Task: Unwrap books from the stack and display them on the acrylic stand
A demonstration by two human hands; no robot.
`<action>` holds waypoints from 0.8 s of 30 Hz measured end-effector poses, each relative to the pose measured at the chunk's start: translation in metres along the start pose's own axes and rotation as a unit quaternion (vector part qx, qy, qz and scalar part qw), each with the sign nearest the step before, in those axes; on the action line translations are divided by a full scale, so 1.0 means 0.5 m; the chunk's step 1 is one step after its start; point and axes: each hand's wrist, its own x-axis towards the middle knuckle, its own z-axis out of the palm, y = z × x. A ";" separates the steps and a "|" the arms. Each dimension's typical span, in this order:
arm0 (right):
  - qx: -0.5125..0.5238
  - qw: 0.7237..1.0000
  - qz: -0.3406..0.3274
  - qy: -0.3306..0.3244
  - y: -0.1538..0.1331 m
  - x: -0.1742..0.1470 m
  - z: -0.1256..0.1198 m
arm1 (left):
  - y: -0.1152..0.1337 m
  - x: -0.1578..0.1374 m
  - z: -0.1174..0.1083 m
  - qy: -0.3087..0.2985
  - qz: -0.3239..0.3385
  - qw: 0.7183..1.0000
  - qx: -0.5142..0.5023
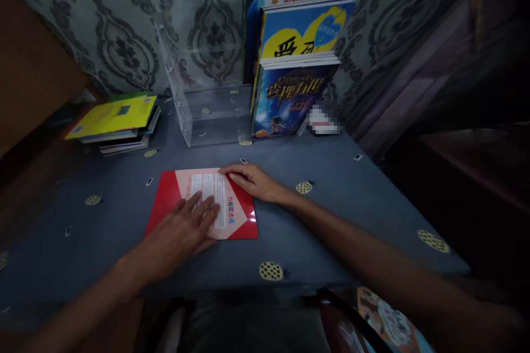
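Note:
A thin red and pink book (244, 215) lies flat on the cloth-covered table (331, 231), its printing turned sideways to me. My left hand (186, 229) rests on its lower left part with fingers stretched over the text. Across the upper right edge lies my right hand (252, 181), fingers extended onto the cover and the wrist off to the right. Neither hand is gripping; both touch the book from above. Part of the cover is hidden under the hands.
Behind the book stands a clear acrylic rack (186, 116) with several upright books (293, 94) in its right side. A stack of books (120, 118) topped by a yellow one lies at the back left. A blurred-out white object (325, 120) sits right of the rack.

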 end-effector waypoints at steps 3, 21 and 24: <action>-0.093 0.994 -0.046 -0.020 -0.009 -0.005 0.004 | 0.006 -0.022 -0.001 -0.015 0.019 0.999 0.041; 0.062 0.995 0.073 0.019 -0.030 -0.002 -0.029 | -0.077 -0.030 -0.070 0.155 -0.178 0.917 -0.322; 0.126 0.986 0.080 0.074 -0.019 0.000 -0.029 | -0.093 -0.012 -0.104 0.188 -0.207 0.883 -0.376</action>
